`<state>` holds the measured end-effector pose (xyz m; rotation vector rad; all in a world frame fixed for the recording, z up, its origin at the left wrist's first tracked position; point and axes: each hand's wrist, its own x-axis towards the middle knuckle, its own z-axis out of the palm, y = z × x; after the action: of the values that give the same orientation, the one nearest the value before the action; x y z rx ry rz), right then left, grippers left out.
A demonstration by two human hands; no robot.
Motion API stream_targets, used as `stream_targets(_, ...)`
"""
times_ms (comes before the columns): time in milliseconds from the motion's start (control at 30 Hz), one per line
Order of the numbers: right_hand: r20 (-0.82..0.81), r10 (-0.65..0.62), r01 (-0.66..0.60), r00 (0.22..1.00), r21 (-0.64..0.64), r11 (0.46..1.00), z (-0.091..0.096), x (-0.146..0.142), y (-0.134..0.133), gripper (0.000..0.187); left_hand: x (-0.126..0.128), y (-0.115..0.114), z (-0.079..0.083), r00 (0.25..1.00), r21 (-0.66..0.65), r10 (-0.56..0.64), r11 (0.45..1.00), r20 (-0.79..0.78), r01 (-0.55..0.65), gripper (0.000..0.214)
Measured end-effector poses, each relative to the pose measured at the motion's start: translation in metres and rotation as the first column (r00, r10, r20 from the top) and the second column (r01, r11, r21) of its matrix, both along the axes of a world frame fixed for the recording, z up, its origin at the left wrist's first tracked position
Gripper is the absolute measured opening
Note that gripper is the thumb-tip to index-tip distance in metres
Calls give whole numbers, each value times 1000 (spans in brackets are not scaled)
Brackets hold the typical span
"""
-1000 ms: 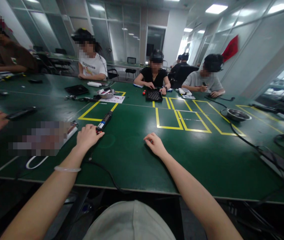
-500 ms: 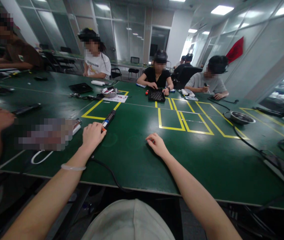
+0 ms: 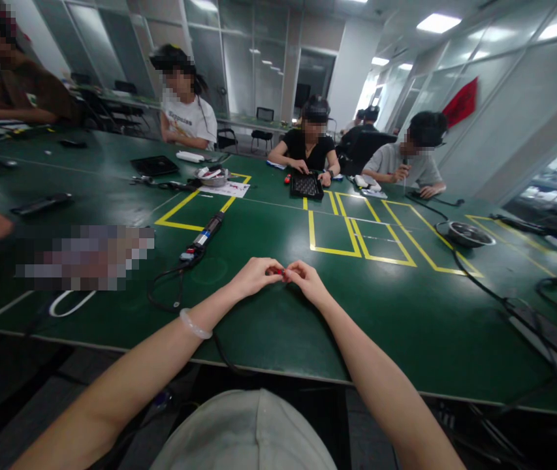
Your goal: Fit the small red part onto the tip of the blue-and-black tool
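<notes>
Just below centre, a small red piece point(image 3: 277, 271) sits in the pinched fingers of the left hand point(image 3: 253, 277) — the right hand point(image 3: 308, 282) meets it, fingertips nearly together, grip unclear. At left-centre, a black tool point(image 3: 209, 228) lies on the green table point(image 3: 283, 339).

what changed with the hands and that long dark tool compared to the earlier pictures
The left hand has left the near end of the long dark tool and moved right to meet the right hand. It now holds a small red thing; whether the right grips it too is unclear. The right hand stayed about where it was, and the tool still lies on the table.
</notes>
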<state>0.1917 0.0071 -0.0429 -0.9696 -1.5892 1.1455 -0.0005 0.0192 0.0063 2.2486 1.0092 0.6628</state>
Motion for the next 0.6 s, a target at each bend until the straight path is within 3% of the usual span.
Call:
stream_targets(167,5,9,-9,1000,-31,999,2,1,-1,30,-4,-3,-3,985,203,52,979,-165,-17,23)
stream_targets(300,1,43,-43,999,-46,998,4,0,-3,31,-6,-6,-2,965,314,30,948,-259,55,23)
stream_targets(500,64,73,-71,995,-30,997,3,0,-5,28,-9,-9,-1,933,222,-70,963,-352,156,21)
stream_targets(600,42,55,-54,998,-36,998,1,0,-4,27,-29,0,2,935,240,20,968,-355,71,36)
